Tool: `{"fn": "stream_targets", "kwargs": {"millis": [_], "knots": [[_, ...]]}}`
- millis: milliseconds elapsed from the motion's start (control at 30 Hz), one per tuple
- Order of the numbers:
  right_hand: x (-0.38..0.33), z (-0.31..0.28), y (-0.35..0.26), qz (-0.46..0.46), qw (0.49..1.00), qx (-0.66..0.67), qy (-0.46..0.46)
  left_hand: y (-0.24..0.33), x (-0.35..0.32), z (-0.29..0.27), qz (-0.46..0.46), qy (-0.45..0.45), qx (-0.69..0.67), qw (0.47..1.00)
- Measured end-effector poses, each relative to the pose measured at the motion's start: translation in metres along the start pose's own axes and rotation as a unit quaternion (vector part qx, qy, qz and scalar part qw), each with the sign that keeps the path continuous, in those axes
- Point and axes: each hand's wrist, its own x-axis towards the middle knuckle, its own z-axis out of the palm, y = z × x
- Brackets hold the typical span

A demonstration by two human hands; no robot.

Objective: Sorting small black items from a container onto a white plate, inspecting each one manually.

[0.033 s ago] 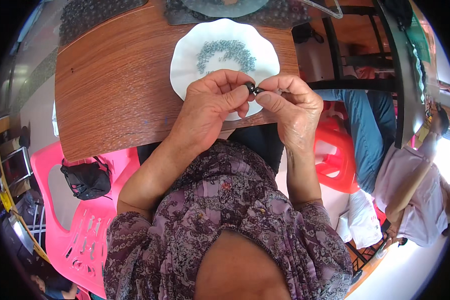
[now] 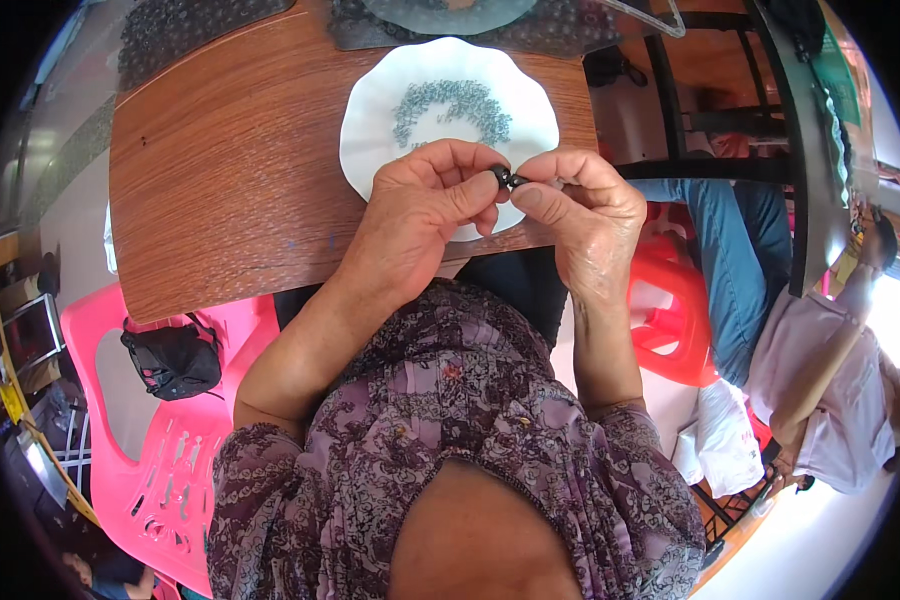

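My left hand (image 2: pixel 425 205) and my right hand (image 2: pixel 590 210) meet over the near edge of a white plate (image 2: pixel 370 110) with a wavy rim. A small dark, shiny piece (image 2: pixel 502 175) is pinched between my left thumb and fingers. My right thumb and forefinger close on a small black part (image 2: pixel 517 181) that meets it; whether the two are joined I cannot tell. On the plate, many tiny grey-green pieces (image 2: pixel 455 95) lie in an arc, too small to name. My hands hide the plate's near part.
The plate stands on a brown wood-grain table (image 2: pixel 230 180). A black bag (image 2: pixel 175 358) rests on a pink plastic chair (image 2: pixel 100 350) at left. At right are a red stool (image 2: pixel 670 325), a white plastic bag (image 2: pixel 725 435) and a person in blue trousers (image 2: pixel 720 260).
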Motion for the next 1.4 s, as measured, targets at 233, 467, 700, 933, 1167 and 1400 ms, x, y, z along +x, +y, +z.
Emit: {"fn": "stream_targets", "kwargs": {"millis": [233,467,700,933,1167,1400], "knots": [[0.003,-0.003,-0.001,0.006,1.0,-0.005,-0.009,-0.002,0.0,0.0,0.011,-0.003,0.031,0.999],[0.007,-0.009,-0.01,0.036,0.997,-0.064,-0.034,0.001,0.001,0.005,0.048,0.006,0.106,0.993],[0.012,-0.013,-0.011,0.065,0.997,-0.021,-0.047,0.002,0.002,0.007,0.033,0.0,0.07,0.997],[0.018,-0.023,-0.006,0.088,0.99,0.053,-0.092,0.003,0.004,0.01,0.031,-0.008,0.067,0.997],[0.024,-0.025,-0.004,0.093,0.981,0.113,-0.126,0.005,0.008,0.009,-0.008,-0.029,0.02,0.999],[0.026,-0.032,-0.004,0.121,0.975,0.095,-0.163,0.002,0.01,0.005,-0.081,-0.027,-0.056,0.995]]}}
